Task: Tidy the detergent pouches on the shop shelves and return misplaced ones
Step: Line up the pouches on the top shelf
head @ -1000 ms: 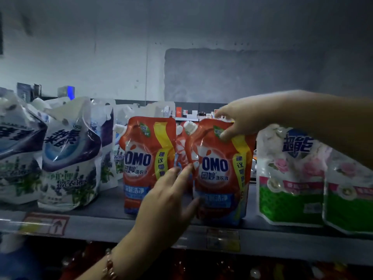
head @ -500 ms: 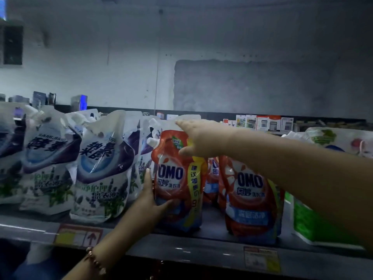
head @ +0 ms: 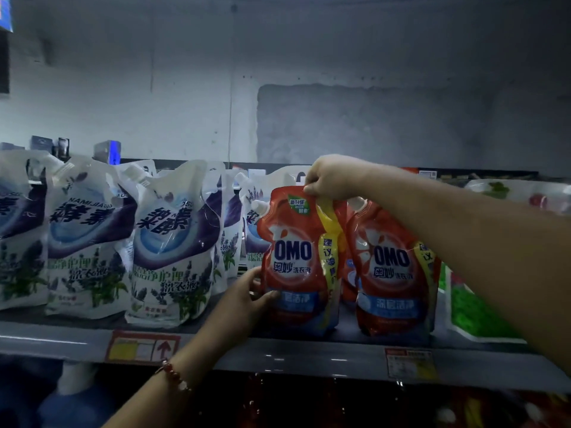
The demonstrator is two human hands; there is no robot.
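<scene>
Step in hand: the left red OMO pouch point(head: 296, 257) is being squared up on the shelf point(head: 278, 353), judged from the two-handed hold. It stands upright near the front edge, spout to the upper left.

Right hand point(head: 327, 177): top edge of that pouch is pinched between curled fingers point(head: 312, 189) near the top seam. Left hand point(head: 244, 301): lower left side of the same pouch is gripped, thumb across the front, the other fingers hidden behind it. A red bead bracelet point(head: 173, 375) is seen on the left wrist.

A second OMO pouch point(head: 392, 267) stands just beside to the right, partly covered by the right forearm. More red is visible between and behind the two, so a back row is likely; count cannot be told.

To the left: a row of white-and-purple lavender pouches point(head: 173, 245), leaning unevenly, the nearest one close to the held pouch. To the right: a green-and-white pouch point(head: 469, 313), mostly hidden by the arm.

Next move, as judged: the held pouch is to be set flat on its base, face forward, in line with its red neighbour, then released. Care is needed as the top seam grip lets the soft body swing; the base should be steadied by the left hand until settled. The leaning lavender row is not yet straightened.
</scene>
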